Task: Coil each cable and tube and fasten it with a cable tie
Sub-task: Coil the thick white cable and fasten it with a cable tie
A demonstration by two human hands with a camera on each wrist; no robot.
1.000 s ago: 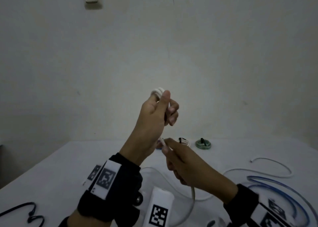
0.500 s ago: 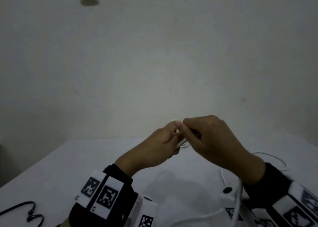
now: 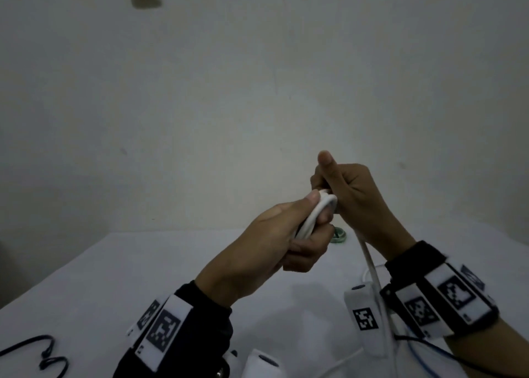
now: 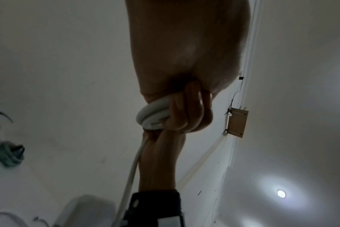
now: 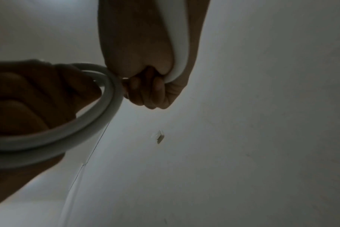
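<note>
A white cable is wound into a small coil [image 3: 313, 220] that my left hand [image 3: 297, 234] grips above the table, thumb on top and fingers curled under. In the left wrist view the coil [image 4: 151, 116] sits inside the curled fingers. My right hand [image 3: 346, 197] is right beside the coil, fisted round the same cable with the thumb pointing up. The loose tail [image 3: 372, 271] hangs from that fist toward the table. In the right wrist view the cable [image 5: 180, 61] crosses the palm and its loops [image 5: 99, 122] curve round my left hand [image 5: 29, 99].
A green coil [image 3: 425, 236] with a dark tie lies on the white table [image 3: 143, 277] behind my hands. A loose black cable [image 3: 43, 354] lies at the lower left and a blue tube [image 3: 423, 360] at the lower right. A plain wall stands close behind.
My left hand has come down with the coil. My right hand has risen from below to the coil's right side, bringing more cable up to it.
</note>
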